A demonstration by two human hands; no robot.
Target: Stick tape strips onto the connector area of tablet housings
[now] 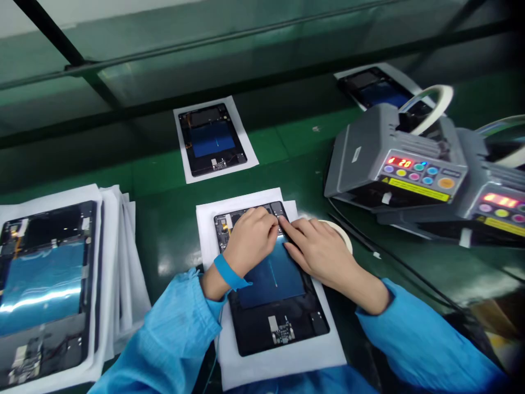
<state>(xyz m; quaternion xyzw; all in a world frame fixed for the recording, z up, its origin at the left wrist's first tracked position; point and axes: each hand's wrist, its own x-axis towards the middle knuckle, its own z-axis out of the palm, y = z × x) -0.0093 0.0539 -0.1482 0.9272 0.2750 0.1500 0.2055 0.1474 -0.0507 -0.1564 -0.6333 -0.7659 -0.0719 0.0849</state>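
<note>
An opened tablet [246, 334], its inner parts showing, lies on white sheets [283, 372] in front of me. A blue film [266, 279] covers the middle of it. Over the tablet's upper part, my left hand [251, 235] is closed, fingers curled down; whatever may be in them is hidden. Around that wrist runs a blue band [229, 272]. My right hand [324, 251] rests over the upper right edge, fingers stretched out and thumb apart. Its index fingertip touches the tablet close to my left hand. A white ring-shaped roll [344, 236] is partly hidden behind my right hand.
On the left, opened tablets [45, 219] and white sheets are stacked. Another opened tablet [211, 139] lies on paper farther back, and one more [371, 87] at the back right. Two grey machines [365, 158] with lit displays stand on the right, a black cable [402, 262] before them.
</note>
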